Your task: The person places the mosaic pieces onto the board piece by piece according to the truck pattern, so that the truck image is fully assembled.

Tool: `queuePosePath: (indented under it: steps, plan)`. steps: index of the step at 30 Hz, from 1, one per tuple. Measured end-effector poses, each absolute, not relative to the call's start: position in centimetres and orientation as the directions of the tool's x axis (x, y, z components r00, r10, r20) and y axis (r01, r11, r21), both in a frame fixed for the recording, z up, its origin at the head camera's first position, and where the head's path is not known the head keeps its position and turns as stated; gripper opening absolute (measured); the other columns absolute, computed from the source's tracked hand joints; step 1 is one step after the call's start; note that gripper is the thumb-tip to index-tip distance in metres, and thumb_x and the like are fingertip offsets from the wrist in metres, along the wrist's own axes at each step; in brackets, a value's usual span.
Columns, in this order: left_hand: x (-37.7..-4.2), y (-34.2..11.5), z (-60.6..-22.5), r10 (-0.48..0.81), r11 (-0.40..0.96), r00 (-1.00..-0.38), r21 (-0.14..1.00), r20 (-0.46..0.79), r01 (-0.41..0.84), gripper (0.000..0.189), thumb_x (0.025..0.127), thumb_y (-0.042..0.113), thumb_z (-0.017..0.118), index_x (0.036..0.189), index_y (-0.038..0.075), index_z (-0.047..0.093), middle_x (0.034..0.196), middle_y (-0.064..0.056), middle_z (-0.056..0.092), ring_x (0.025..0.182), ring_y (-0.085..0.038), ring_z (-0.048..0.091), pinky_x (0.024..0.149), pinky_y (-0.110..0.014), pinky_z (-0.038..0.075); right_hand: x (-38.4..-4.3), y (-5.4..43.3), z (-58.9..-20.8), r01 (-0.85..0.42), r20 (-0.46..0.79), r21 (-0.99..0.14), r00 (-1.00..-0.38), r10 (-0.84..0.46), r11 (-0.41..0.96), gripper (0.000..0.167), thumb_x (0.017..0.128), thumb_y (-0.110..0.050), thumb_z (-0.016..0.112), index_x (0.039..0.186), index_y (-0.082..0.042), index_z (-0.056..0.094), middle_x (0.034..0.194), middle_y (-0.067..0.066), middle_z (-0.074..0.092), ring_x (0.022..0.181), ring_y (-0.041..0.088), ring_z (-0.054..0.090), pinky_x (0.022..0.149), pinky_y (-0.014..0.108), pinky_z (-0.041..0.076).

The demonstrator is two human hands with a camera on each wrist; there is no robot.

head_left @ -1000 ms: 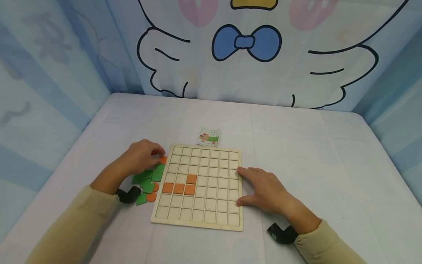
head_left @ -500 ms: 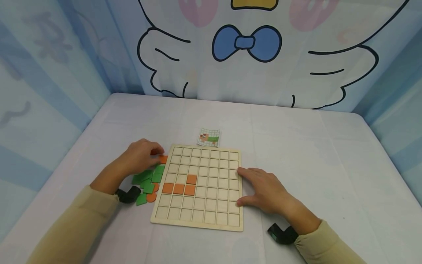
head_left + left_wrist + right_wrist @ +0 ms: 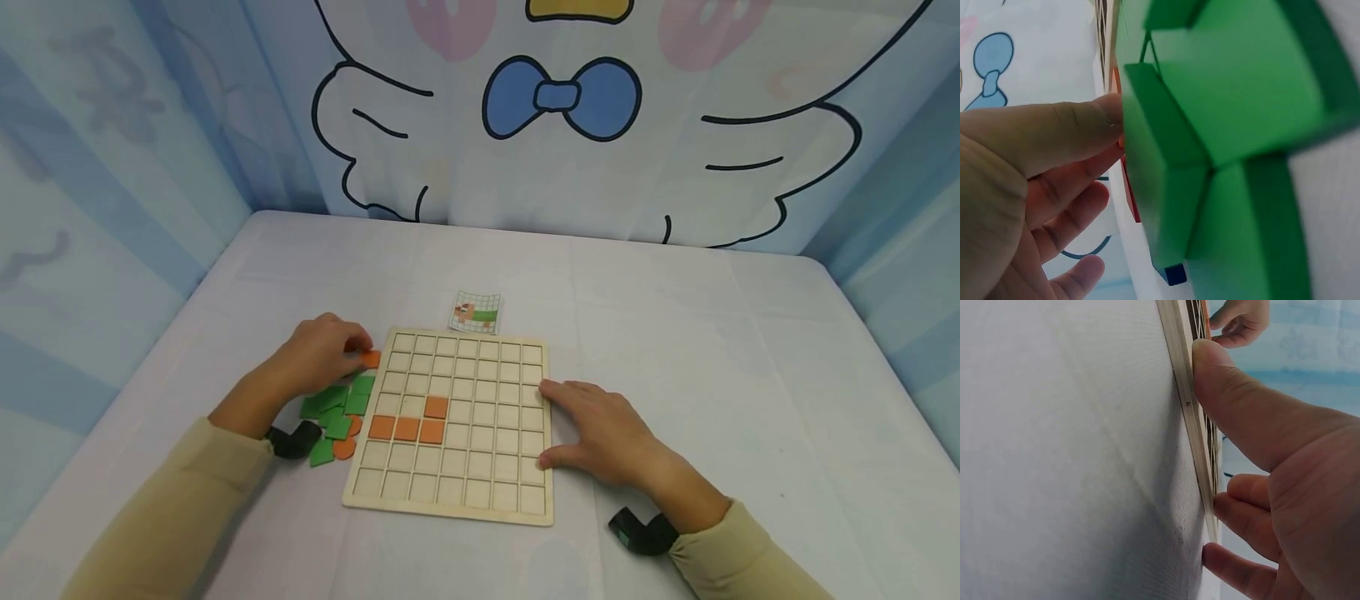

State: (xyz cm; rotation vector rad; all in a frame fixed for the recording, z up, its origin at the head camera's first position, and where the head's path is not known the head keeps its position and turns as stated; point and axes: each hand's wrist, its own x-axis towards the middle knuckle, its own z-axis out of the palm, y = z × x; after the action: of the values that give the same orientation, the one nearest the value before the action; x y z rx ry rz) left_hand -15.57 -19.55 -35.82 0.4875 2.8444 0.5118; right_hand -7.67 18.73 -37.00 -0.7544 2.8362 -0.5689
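In the head view my left hand (image 3: 324, 352) is at the upper left edge of the wooden grid board (image 3: 450, 515), thumb and forefinger pinching an orange tile (image 3: 371, 359). Green tiles (image 3: 326, 402) and round-edged orange pieces (image 3: 344, 449) lie loosely beside the board below that hand. The left wrist view has a green tile (image 3: 1166, 156) hiding the pinched fingertips. Several orange squares (image 3: 407, 428) sit in the board's left cells. My right hand (image 3: 603, 432) touches the board's right edge, thumb and fingers spread; in the right wrist view the thumb (image 3: 1254, 406) lies on the rim.
A small picture card (image 3: 475, 312) with a coloured grid pattern lies just beyond the board. White cloth covers the table (image 3: 697, 350), and a printed curtain (image 3: 562, 175) hangs behind it. A dark blue piece (image 3: 1174, 274) shows beneath the green tiles in the left wrist view.
My left hand and the orange tile have shifted slightly away from me, uncovering more of the green tile below. The right hand and the board have stayed put.
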Motion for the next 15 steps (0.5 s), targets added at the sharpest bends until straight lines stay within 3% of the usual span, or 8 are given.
queuePosePath:
  steps: [7, 15]
  plan:
    - [-15.2, -19.4, -35.1, 0.339, 0.864, -0.933, 0.434, -0.123, 0.257, 0.026, 0.093, 0.012, 0.068, 0.116, 0.0, 0.07, 0.109, -0.014, 0.064, 0.103, -0.031, 0.055, 0.088, -0.048, 0.049, -7.7, 18.8, -37.0, -0.453, -0.046, -0.399, -0.859, -0.51, 0.798, 0.087, 0.076, -0.049, 0.083, 0.143, -0.005, 0.051, 0.139, 0.014, 0.057, 0.128, 0.037, 0.051, 0.096, 0.06, 0.043]
    - [-14.8, -18.3, -34.2, 0.364, 0.83, -0.922, 0.494, -0.131, 0.258, 0.026, 0.094, 0.014, 0.069, 0.117, 0.002, 0.07, 0.111, -0.012, 0.064, 0.107, -0.031, 0.055, 0.089, -0.047, 0.05, -7.7, 18.8, -37.1, -0.453, -0.047, -0.396, -0.859, -0.51, 0.799, 0.087, 0.076, -0.049, 0.083, 0.144, -0.005, 0.051, 0.139, 0.014, 0.057, 0.128, 0.037, 0.051, 0.095, 0.06, 0.042]
